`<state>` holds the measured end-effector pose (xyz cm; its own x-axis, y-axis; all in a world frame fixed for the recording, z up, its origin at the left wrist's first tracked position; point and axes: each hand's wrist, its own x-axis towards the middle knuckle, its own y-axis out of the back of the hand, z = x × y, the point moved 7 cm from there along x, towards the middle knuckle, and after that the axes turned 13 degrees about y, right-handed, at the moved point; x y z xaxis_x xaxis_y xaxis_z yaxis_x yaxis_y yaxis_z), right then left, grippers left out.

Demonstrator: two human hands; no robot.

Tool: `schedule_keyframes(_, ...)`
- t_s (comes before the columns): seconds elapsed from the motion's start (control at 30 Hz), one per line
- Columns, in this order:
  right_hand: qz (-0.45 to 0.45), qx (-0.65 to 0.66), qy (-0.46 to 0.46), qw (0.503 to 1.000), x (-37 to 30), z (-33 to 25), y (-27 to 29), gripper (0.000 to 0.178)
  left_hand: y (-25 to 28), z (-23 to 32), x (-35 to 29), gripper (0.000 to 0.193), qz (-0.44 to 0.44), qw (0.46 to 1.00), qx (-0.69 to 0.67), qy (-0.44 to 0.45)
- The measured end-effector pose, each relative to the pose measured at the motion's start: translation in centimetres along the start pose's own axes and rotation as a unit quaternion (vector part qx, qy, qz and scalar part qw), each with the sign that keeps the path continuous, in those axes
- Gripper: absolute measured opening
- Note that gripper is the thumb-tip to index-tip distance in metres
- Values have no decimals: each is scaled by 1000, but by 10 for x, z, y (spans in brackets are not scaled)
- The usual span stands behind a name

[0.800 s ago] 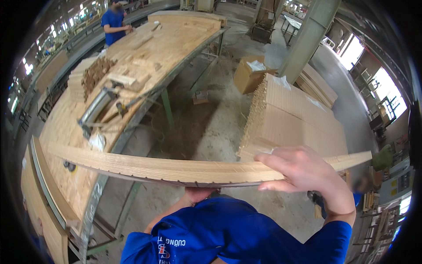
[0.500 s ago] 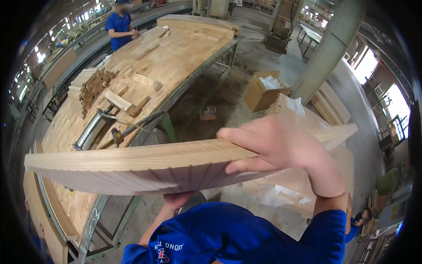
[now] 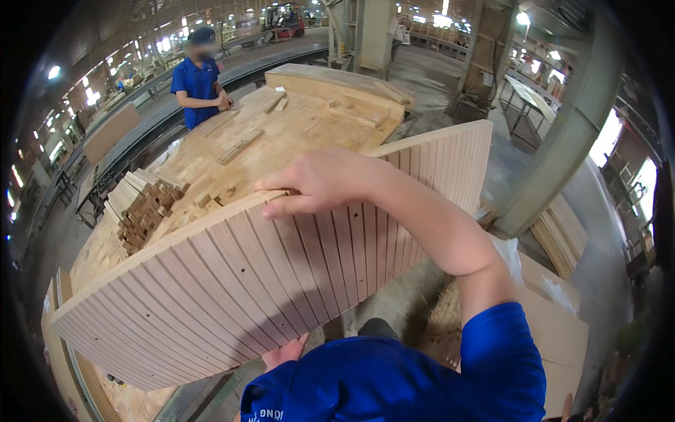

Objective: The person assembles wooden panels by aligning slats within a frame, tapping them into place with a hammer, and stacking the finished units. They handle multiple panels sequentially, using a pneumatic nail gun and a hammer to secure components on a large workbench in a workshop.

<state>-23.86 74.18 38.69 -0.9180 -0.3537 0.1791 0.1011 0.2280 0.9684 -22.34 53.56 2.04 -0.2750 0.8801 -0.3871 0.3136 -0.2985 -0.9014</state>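
A large grooved wooden panel [image 3: 302, 257] is held on edge, tilted, its ribbed face with small holes toward me. My right hand [image 3: 316, 179] is closed over its upper edge near the middle, thumb on the grooved side. Down at the lower edge, my left hand [image 3: 287, 352] supports the panel from below; its fingers are partly hidden behind the wood. Beyond the panel lies a broad wooden worktable [image 3: 232, 169], whose near part the panel covers.
Stacked wood strips [image 3: 148, 211] lie on the table's left, with loose battens [image 3: 241, 146] farther back. A co-worker in a blue shirt [image 3: 197, 91] stands at the far side. To the right rise a column [image 3: 562, 133] and, lower down, a stack of boards [image 3: 541, 316].
The panel has turned from nearly flat to upright, showing its grooved face, and swung toward the table. My right hand has moved left and up with it. The view has tilted up.
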Motion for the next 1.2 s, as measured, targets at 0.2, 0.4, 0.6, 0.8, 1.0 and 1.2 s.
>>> schedule_keyframes(0.2, -61, 56, 10, 997, 68, 168, -13, 58, -82, -19, 105, 53, -79, 996, -43, 9)
schedule_keyframes(0.4, -130, 128, 92, 979, 122, 341, -69, 60, -121, -45, 231, 59, -52, 987, 126, -86)
schedule_keyframes(0.6, -255, 219, 128, 933, 149, 468, -147, 70, -150, -89, 323, 59, -87, 990, -100, -56)
schedule_keyframes(0.8, -304, 265, 96, 910, 178, 552, -230, 72, -158, -78, 395, 57, -37, 988, 9, -148)
schedule_keyframes(1.0, -388, 364, -18, 846, 200, 603, -288, 67, -163, -50, 450, 56, -35, 982, -49, -179)
schedule_keyframes(1.2, -331, 399, -78, 852, 197, 670, -339, 61, -165, -32, 489, 54, -53, 984, -105, -133)
